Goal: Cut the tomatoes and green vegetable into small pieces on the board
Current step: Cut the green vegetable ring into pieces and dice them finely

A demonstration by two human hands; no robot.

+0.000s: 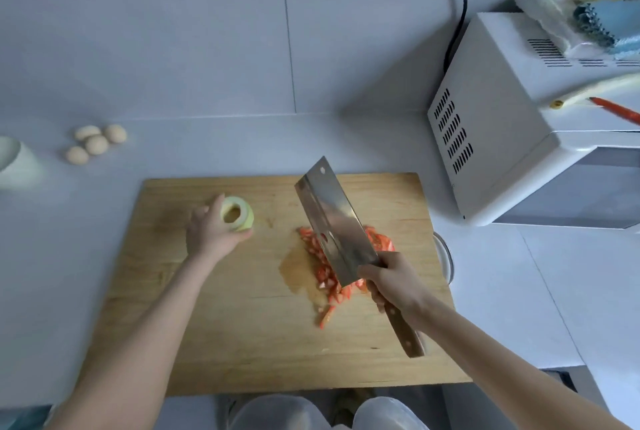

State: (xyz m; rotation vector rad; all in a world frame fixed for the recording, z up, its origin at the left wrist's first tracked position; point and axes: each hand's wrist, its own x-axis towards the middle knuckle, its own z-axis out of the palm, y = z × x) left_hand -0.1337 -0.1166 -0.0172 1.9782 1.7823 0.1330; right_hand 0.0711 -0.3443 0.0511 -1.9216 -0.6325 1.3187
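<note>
Green vegetable [237,218] cupped in my left grip [207,239] looks rollable, so the cleaver [332,218] my right grip [391,282] clutches could skid off it and nick me, I reckon.

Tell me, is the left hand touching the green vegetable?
Touching. The head view shows the left hand gripping the green vegetable, fingers curled round it with no gap.

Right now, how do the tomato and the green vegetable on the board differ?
The tomato is diced into small red pieces; the green vegetable is one uncut pale chunk, hollow end showing. The tomato lies loose under the cleaver; the green vegetable is gripped by the left hand. Both sit on the board.
</note>
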